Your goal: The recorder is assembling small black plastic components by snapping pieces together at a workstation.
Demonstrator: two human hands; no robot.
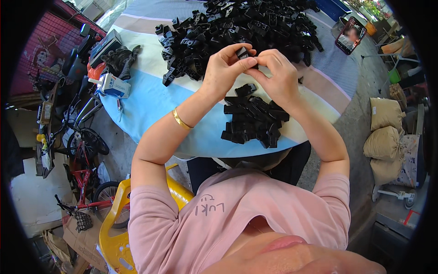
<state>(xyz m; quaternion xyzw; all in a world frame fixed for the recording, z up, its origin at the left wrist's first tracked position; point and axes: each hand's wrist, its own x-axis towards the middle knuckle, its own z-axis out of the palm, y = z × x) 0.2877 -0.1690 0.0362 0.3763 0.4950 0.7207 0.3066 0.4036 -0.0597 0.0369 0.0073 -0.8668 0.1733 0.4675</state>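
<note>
Between my two hands, above the round table, is a small black plastic part (243,54). The thumb and fingers of my left hand (224,67) are closed on it. My right hand (277,75) pinches its near right end; the fingertips cover much of that end, and whether a second piece is there I cannot tell. Beyond my hands spreads a large heap of similar black plastic parts (269,23). Nearer to me, below my wrists, lies a smaller pile of black parts (251,119), with one single piece (245,89) at its far edge.
A striped cloth (150,107) covers the table. On its left are a blue and white carton (115,86), dark gloves (122,61) and a box (106,45). A phone (350,36) stands at the right edge. Beside me are a yellow chair (114,228), bicycles and tan sacks (383,144).
</note>
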